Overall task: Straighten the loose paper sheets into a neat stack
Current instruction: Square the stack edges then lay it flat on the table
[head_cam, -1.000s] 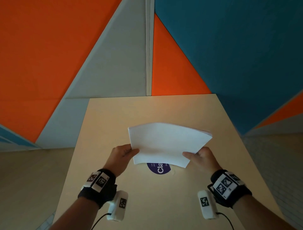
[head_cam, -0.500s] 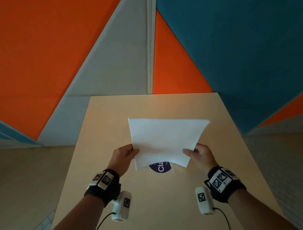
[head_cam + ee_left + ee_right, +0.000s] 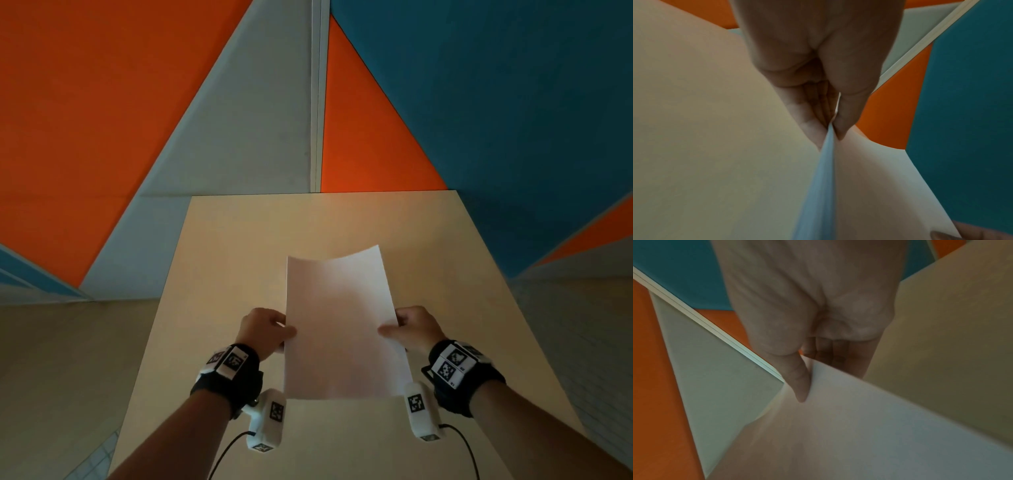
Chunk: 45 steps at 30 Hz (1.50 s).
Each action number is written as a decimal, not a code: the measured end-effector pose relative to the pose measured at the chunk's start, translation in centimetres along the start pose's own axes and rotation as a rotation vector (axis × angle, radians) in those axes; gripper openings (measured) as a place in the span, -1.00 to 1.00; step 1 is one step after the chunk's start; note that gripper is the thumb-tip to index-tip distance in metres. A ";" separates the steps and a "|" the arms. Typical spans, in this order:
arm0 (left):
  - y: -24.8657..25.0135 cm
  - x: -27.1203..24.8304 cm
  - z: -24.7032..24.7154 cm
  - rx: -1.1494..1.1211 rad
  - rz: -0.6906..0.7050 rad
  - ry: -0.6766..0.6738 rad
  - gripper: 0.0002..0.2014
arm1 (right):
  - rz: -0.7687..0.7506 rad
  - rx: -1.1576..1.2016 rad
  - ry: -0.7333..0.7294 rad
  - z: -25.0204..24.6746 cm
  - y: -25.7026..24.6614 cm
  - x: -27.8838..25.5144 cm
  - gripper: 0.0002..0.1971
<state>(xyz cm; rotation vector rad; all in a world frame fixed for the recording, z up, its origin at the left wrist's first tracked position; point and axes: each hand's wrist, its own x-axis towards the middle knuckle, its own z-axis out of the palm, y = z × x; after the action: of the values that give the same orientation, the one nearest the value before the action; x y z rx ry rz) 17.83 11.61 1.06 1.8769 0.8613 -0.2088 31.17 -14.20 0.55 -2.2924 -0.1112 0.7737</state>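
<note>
A stack of white paper sheets [image 3: 339, 325] stands upright on its short edge over the near middle of the tan table [image 3: 239, 240], long side pointing away from me. My left hand [image 3: 270, 330] pinches its left edge, thumb on the front face. My right hand [image 3: 407, 330] pinches the right edge the same way. The left wrist view shows the sheets' edge [image 3: 822, 178] squeezed between thumb and fingers [image 3: 807, 126]. In the right wrist view the thumb [image 3: 799, 382] lies on the paper's face [image 3: 849, 434]. The top edge bows slightly.
The table's far edge meets wall panels in orange [image 3: 85, 120], grey [image 3: 246, 137] and teal [image 3: 513, 102]. Pale floor lies to the left [image 3: 51, 377] and right of the table. Bare tabletop surrounds the paper on all sides.
The stack has been turned from lying wide between my hands to standing tall, and its fanned far edge has closed up. It now covers the purple sticker on the table.
</note>
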 end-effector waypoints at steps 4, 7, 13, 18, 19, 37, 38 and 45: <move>-1.0 0.7 1.0 0.062 -0.043 -0.007 -0.96 | 0.041 -0.050 -0.027 0.9 0.7 0.1 -0.90; -1.4 1.0 1.5 0.089 -0.062 -0.013 -0.96 | 0.067 -0.071 -0.021 1.3 0.8 0.3 -0.90; -1.7 1.3 2.1 0.105 -0.088 -0.005 -0.90 | 0.100 -0.117 -0.015 1.7 0.8 0.6 -0.88; -2.3 1.6 2.6 0.147 -0.098 0.000 -0.88 | 0.091 -0.154 0.001 2.5 1.1 0.7 -0.79; -2.3 1.6 2.6 0.156 -0.100 -0.002 -0.89 | 0.092 -0.162 0.004 2.6 1.1 0.7 -0.79; -1.9 1.9 3.1 0.315 -0.097 -0.018 -0.94 | 0.174 -0.249 0.073 3.1 0.7 0.7 -0.57; -1.8 2.0 3.2 0.324 -0.097 -0.022 -0.94 | 0.183 -0.250 0.081 3.2 0.8 0.8 -0.55; -1.7 2.3 2.8 0.473 -0.164 -0.072 -0.68 | 0.208 -0.327 0.086 3.0 0.0 0.9 -0.39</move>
<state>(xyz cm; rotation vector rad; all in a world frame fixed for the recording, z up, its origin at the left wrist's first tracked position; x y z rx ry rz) 19.05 10.72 -2.64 2.2150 0.9769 -0.6232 30.23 -12.14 -1.57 -2.6754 0.0457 0.8081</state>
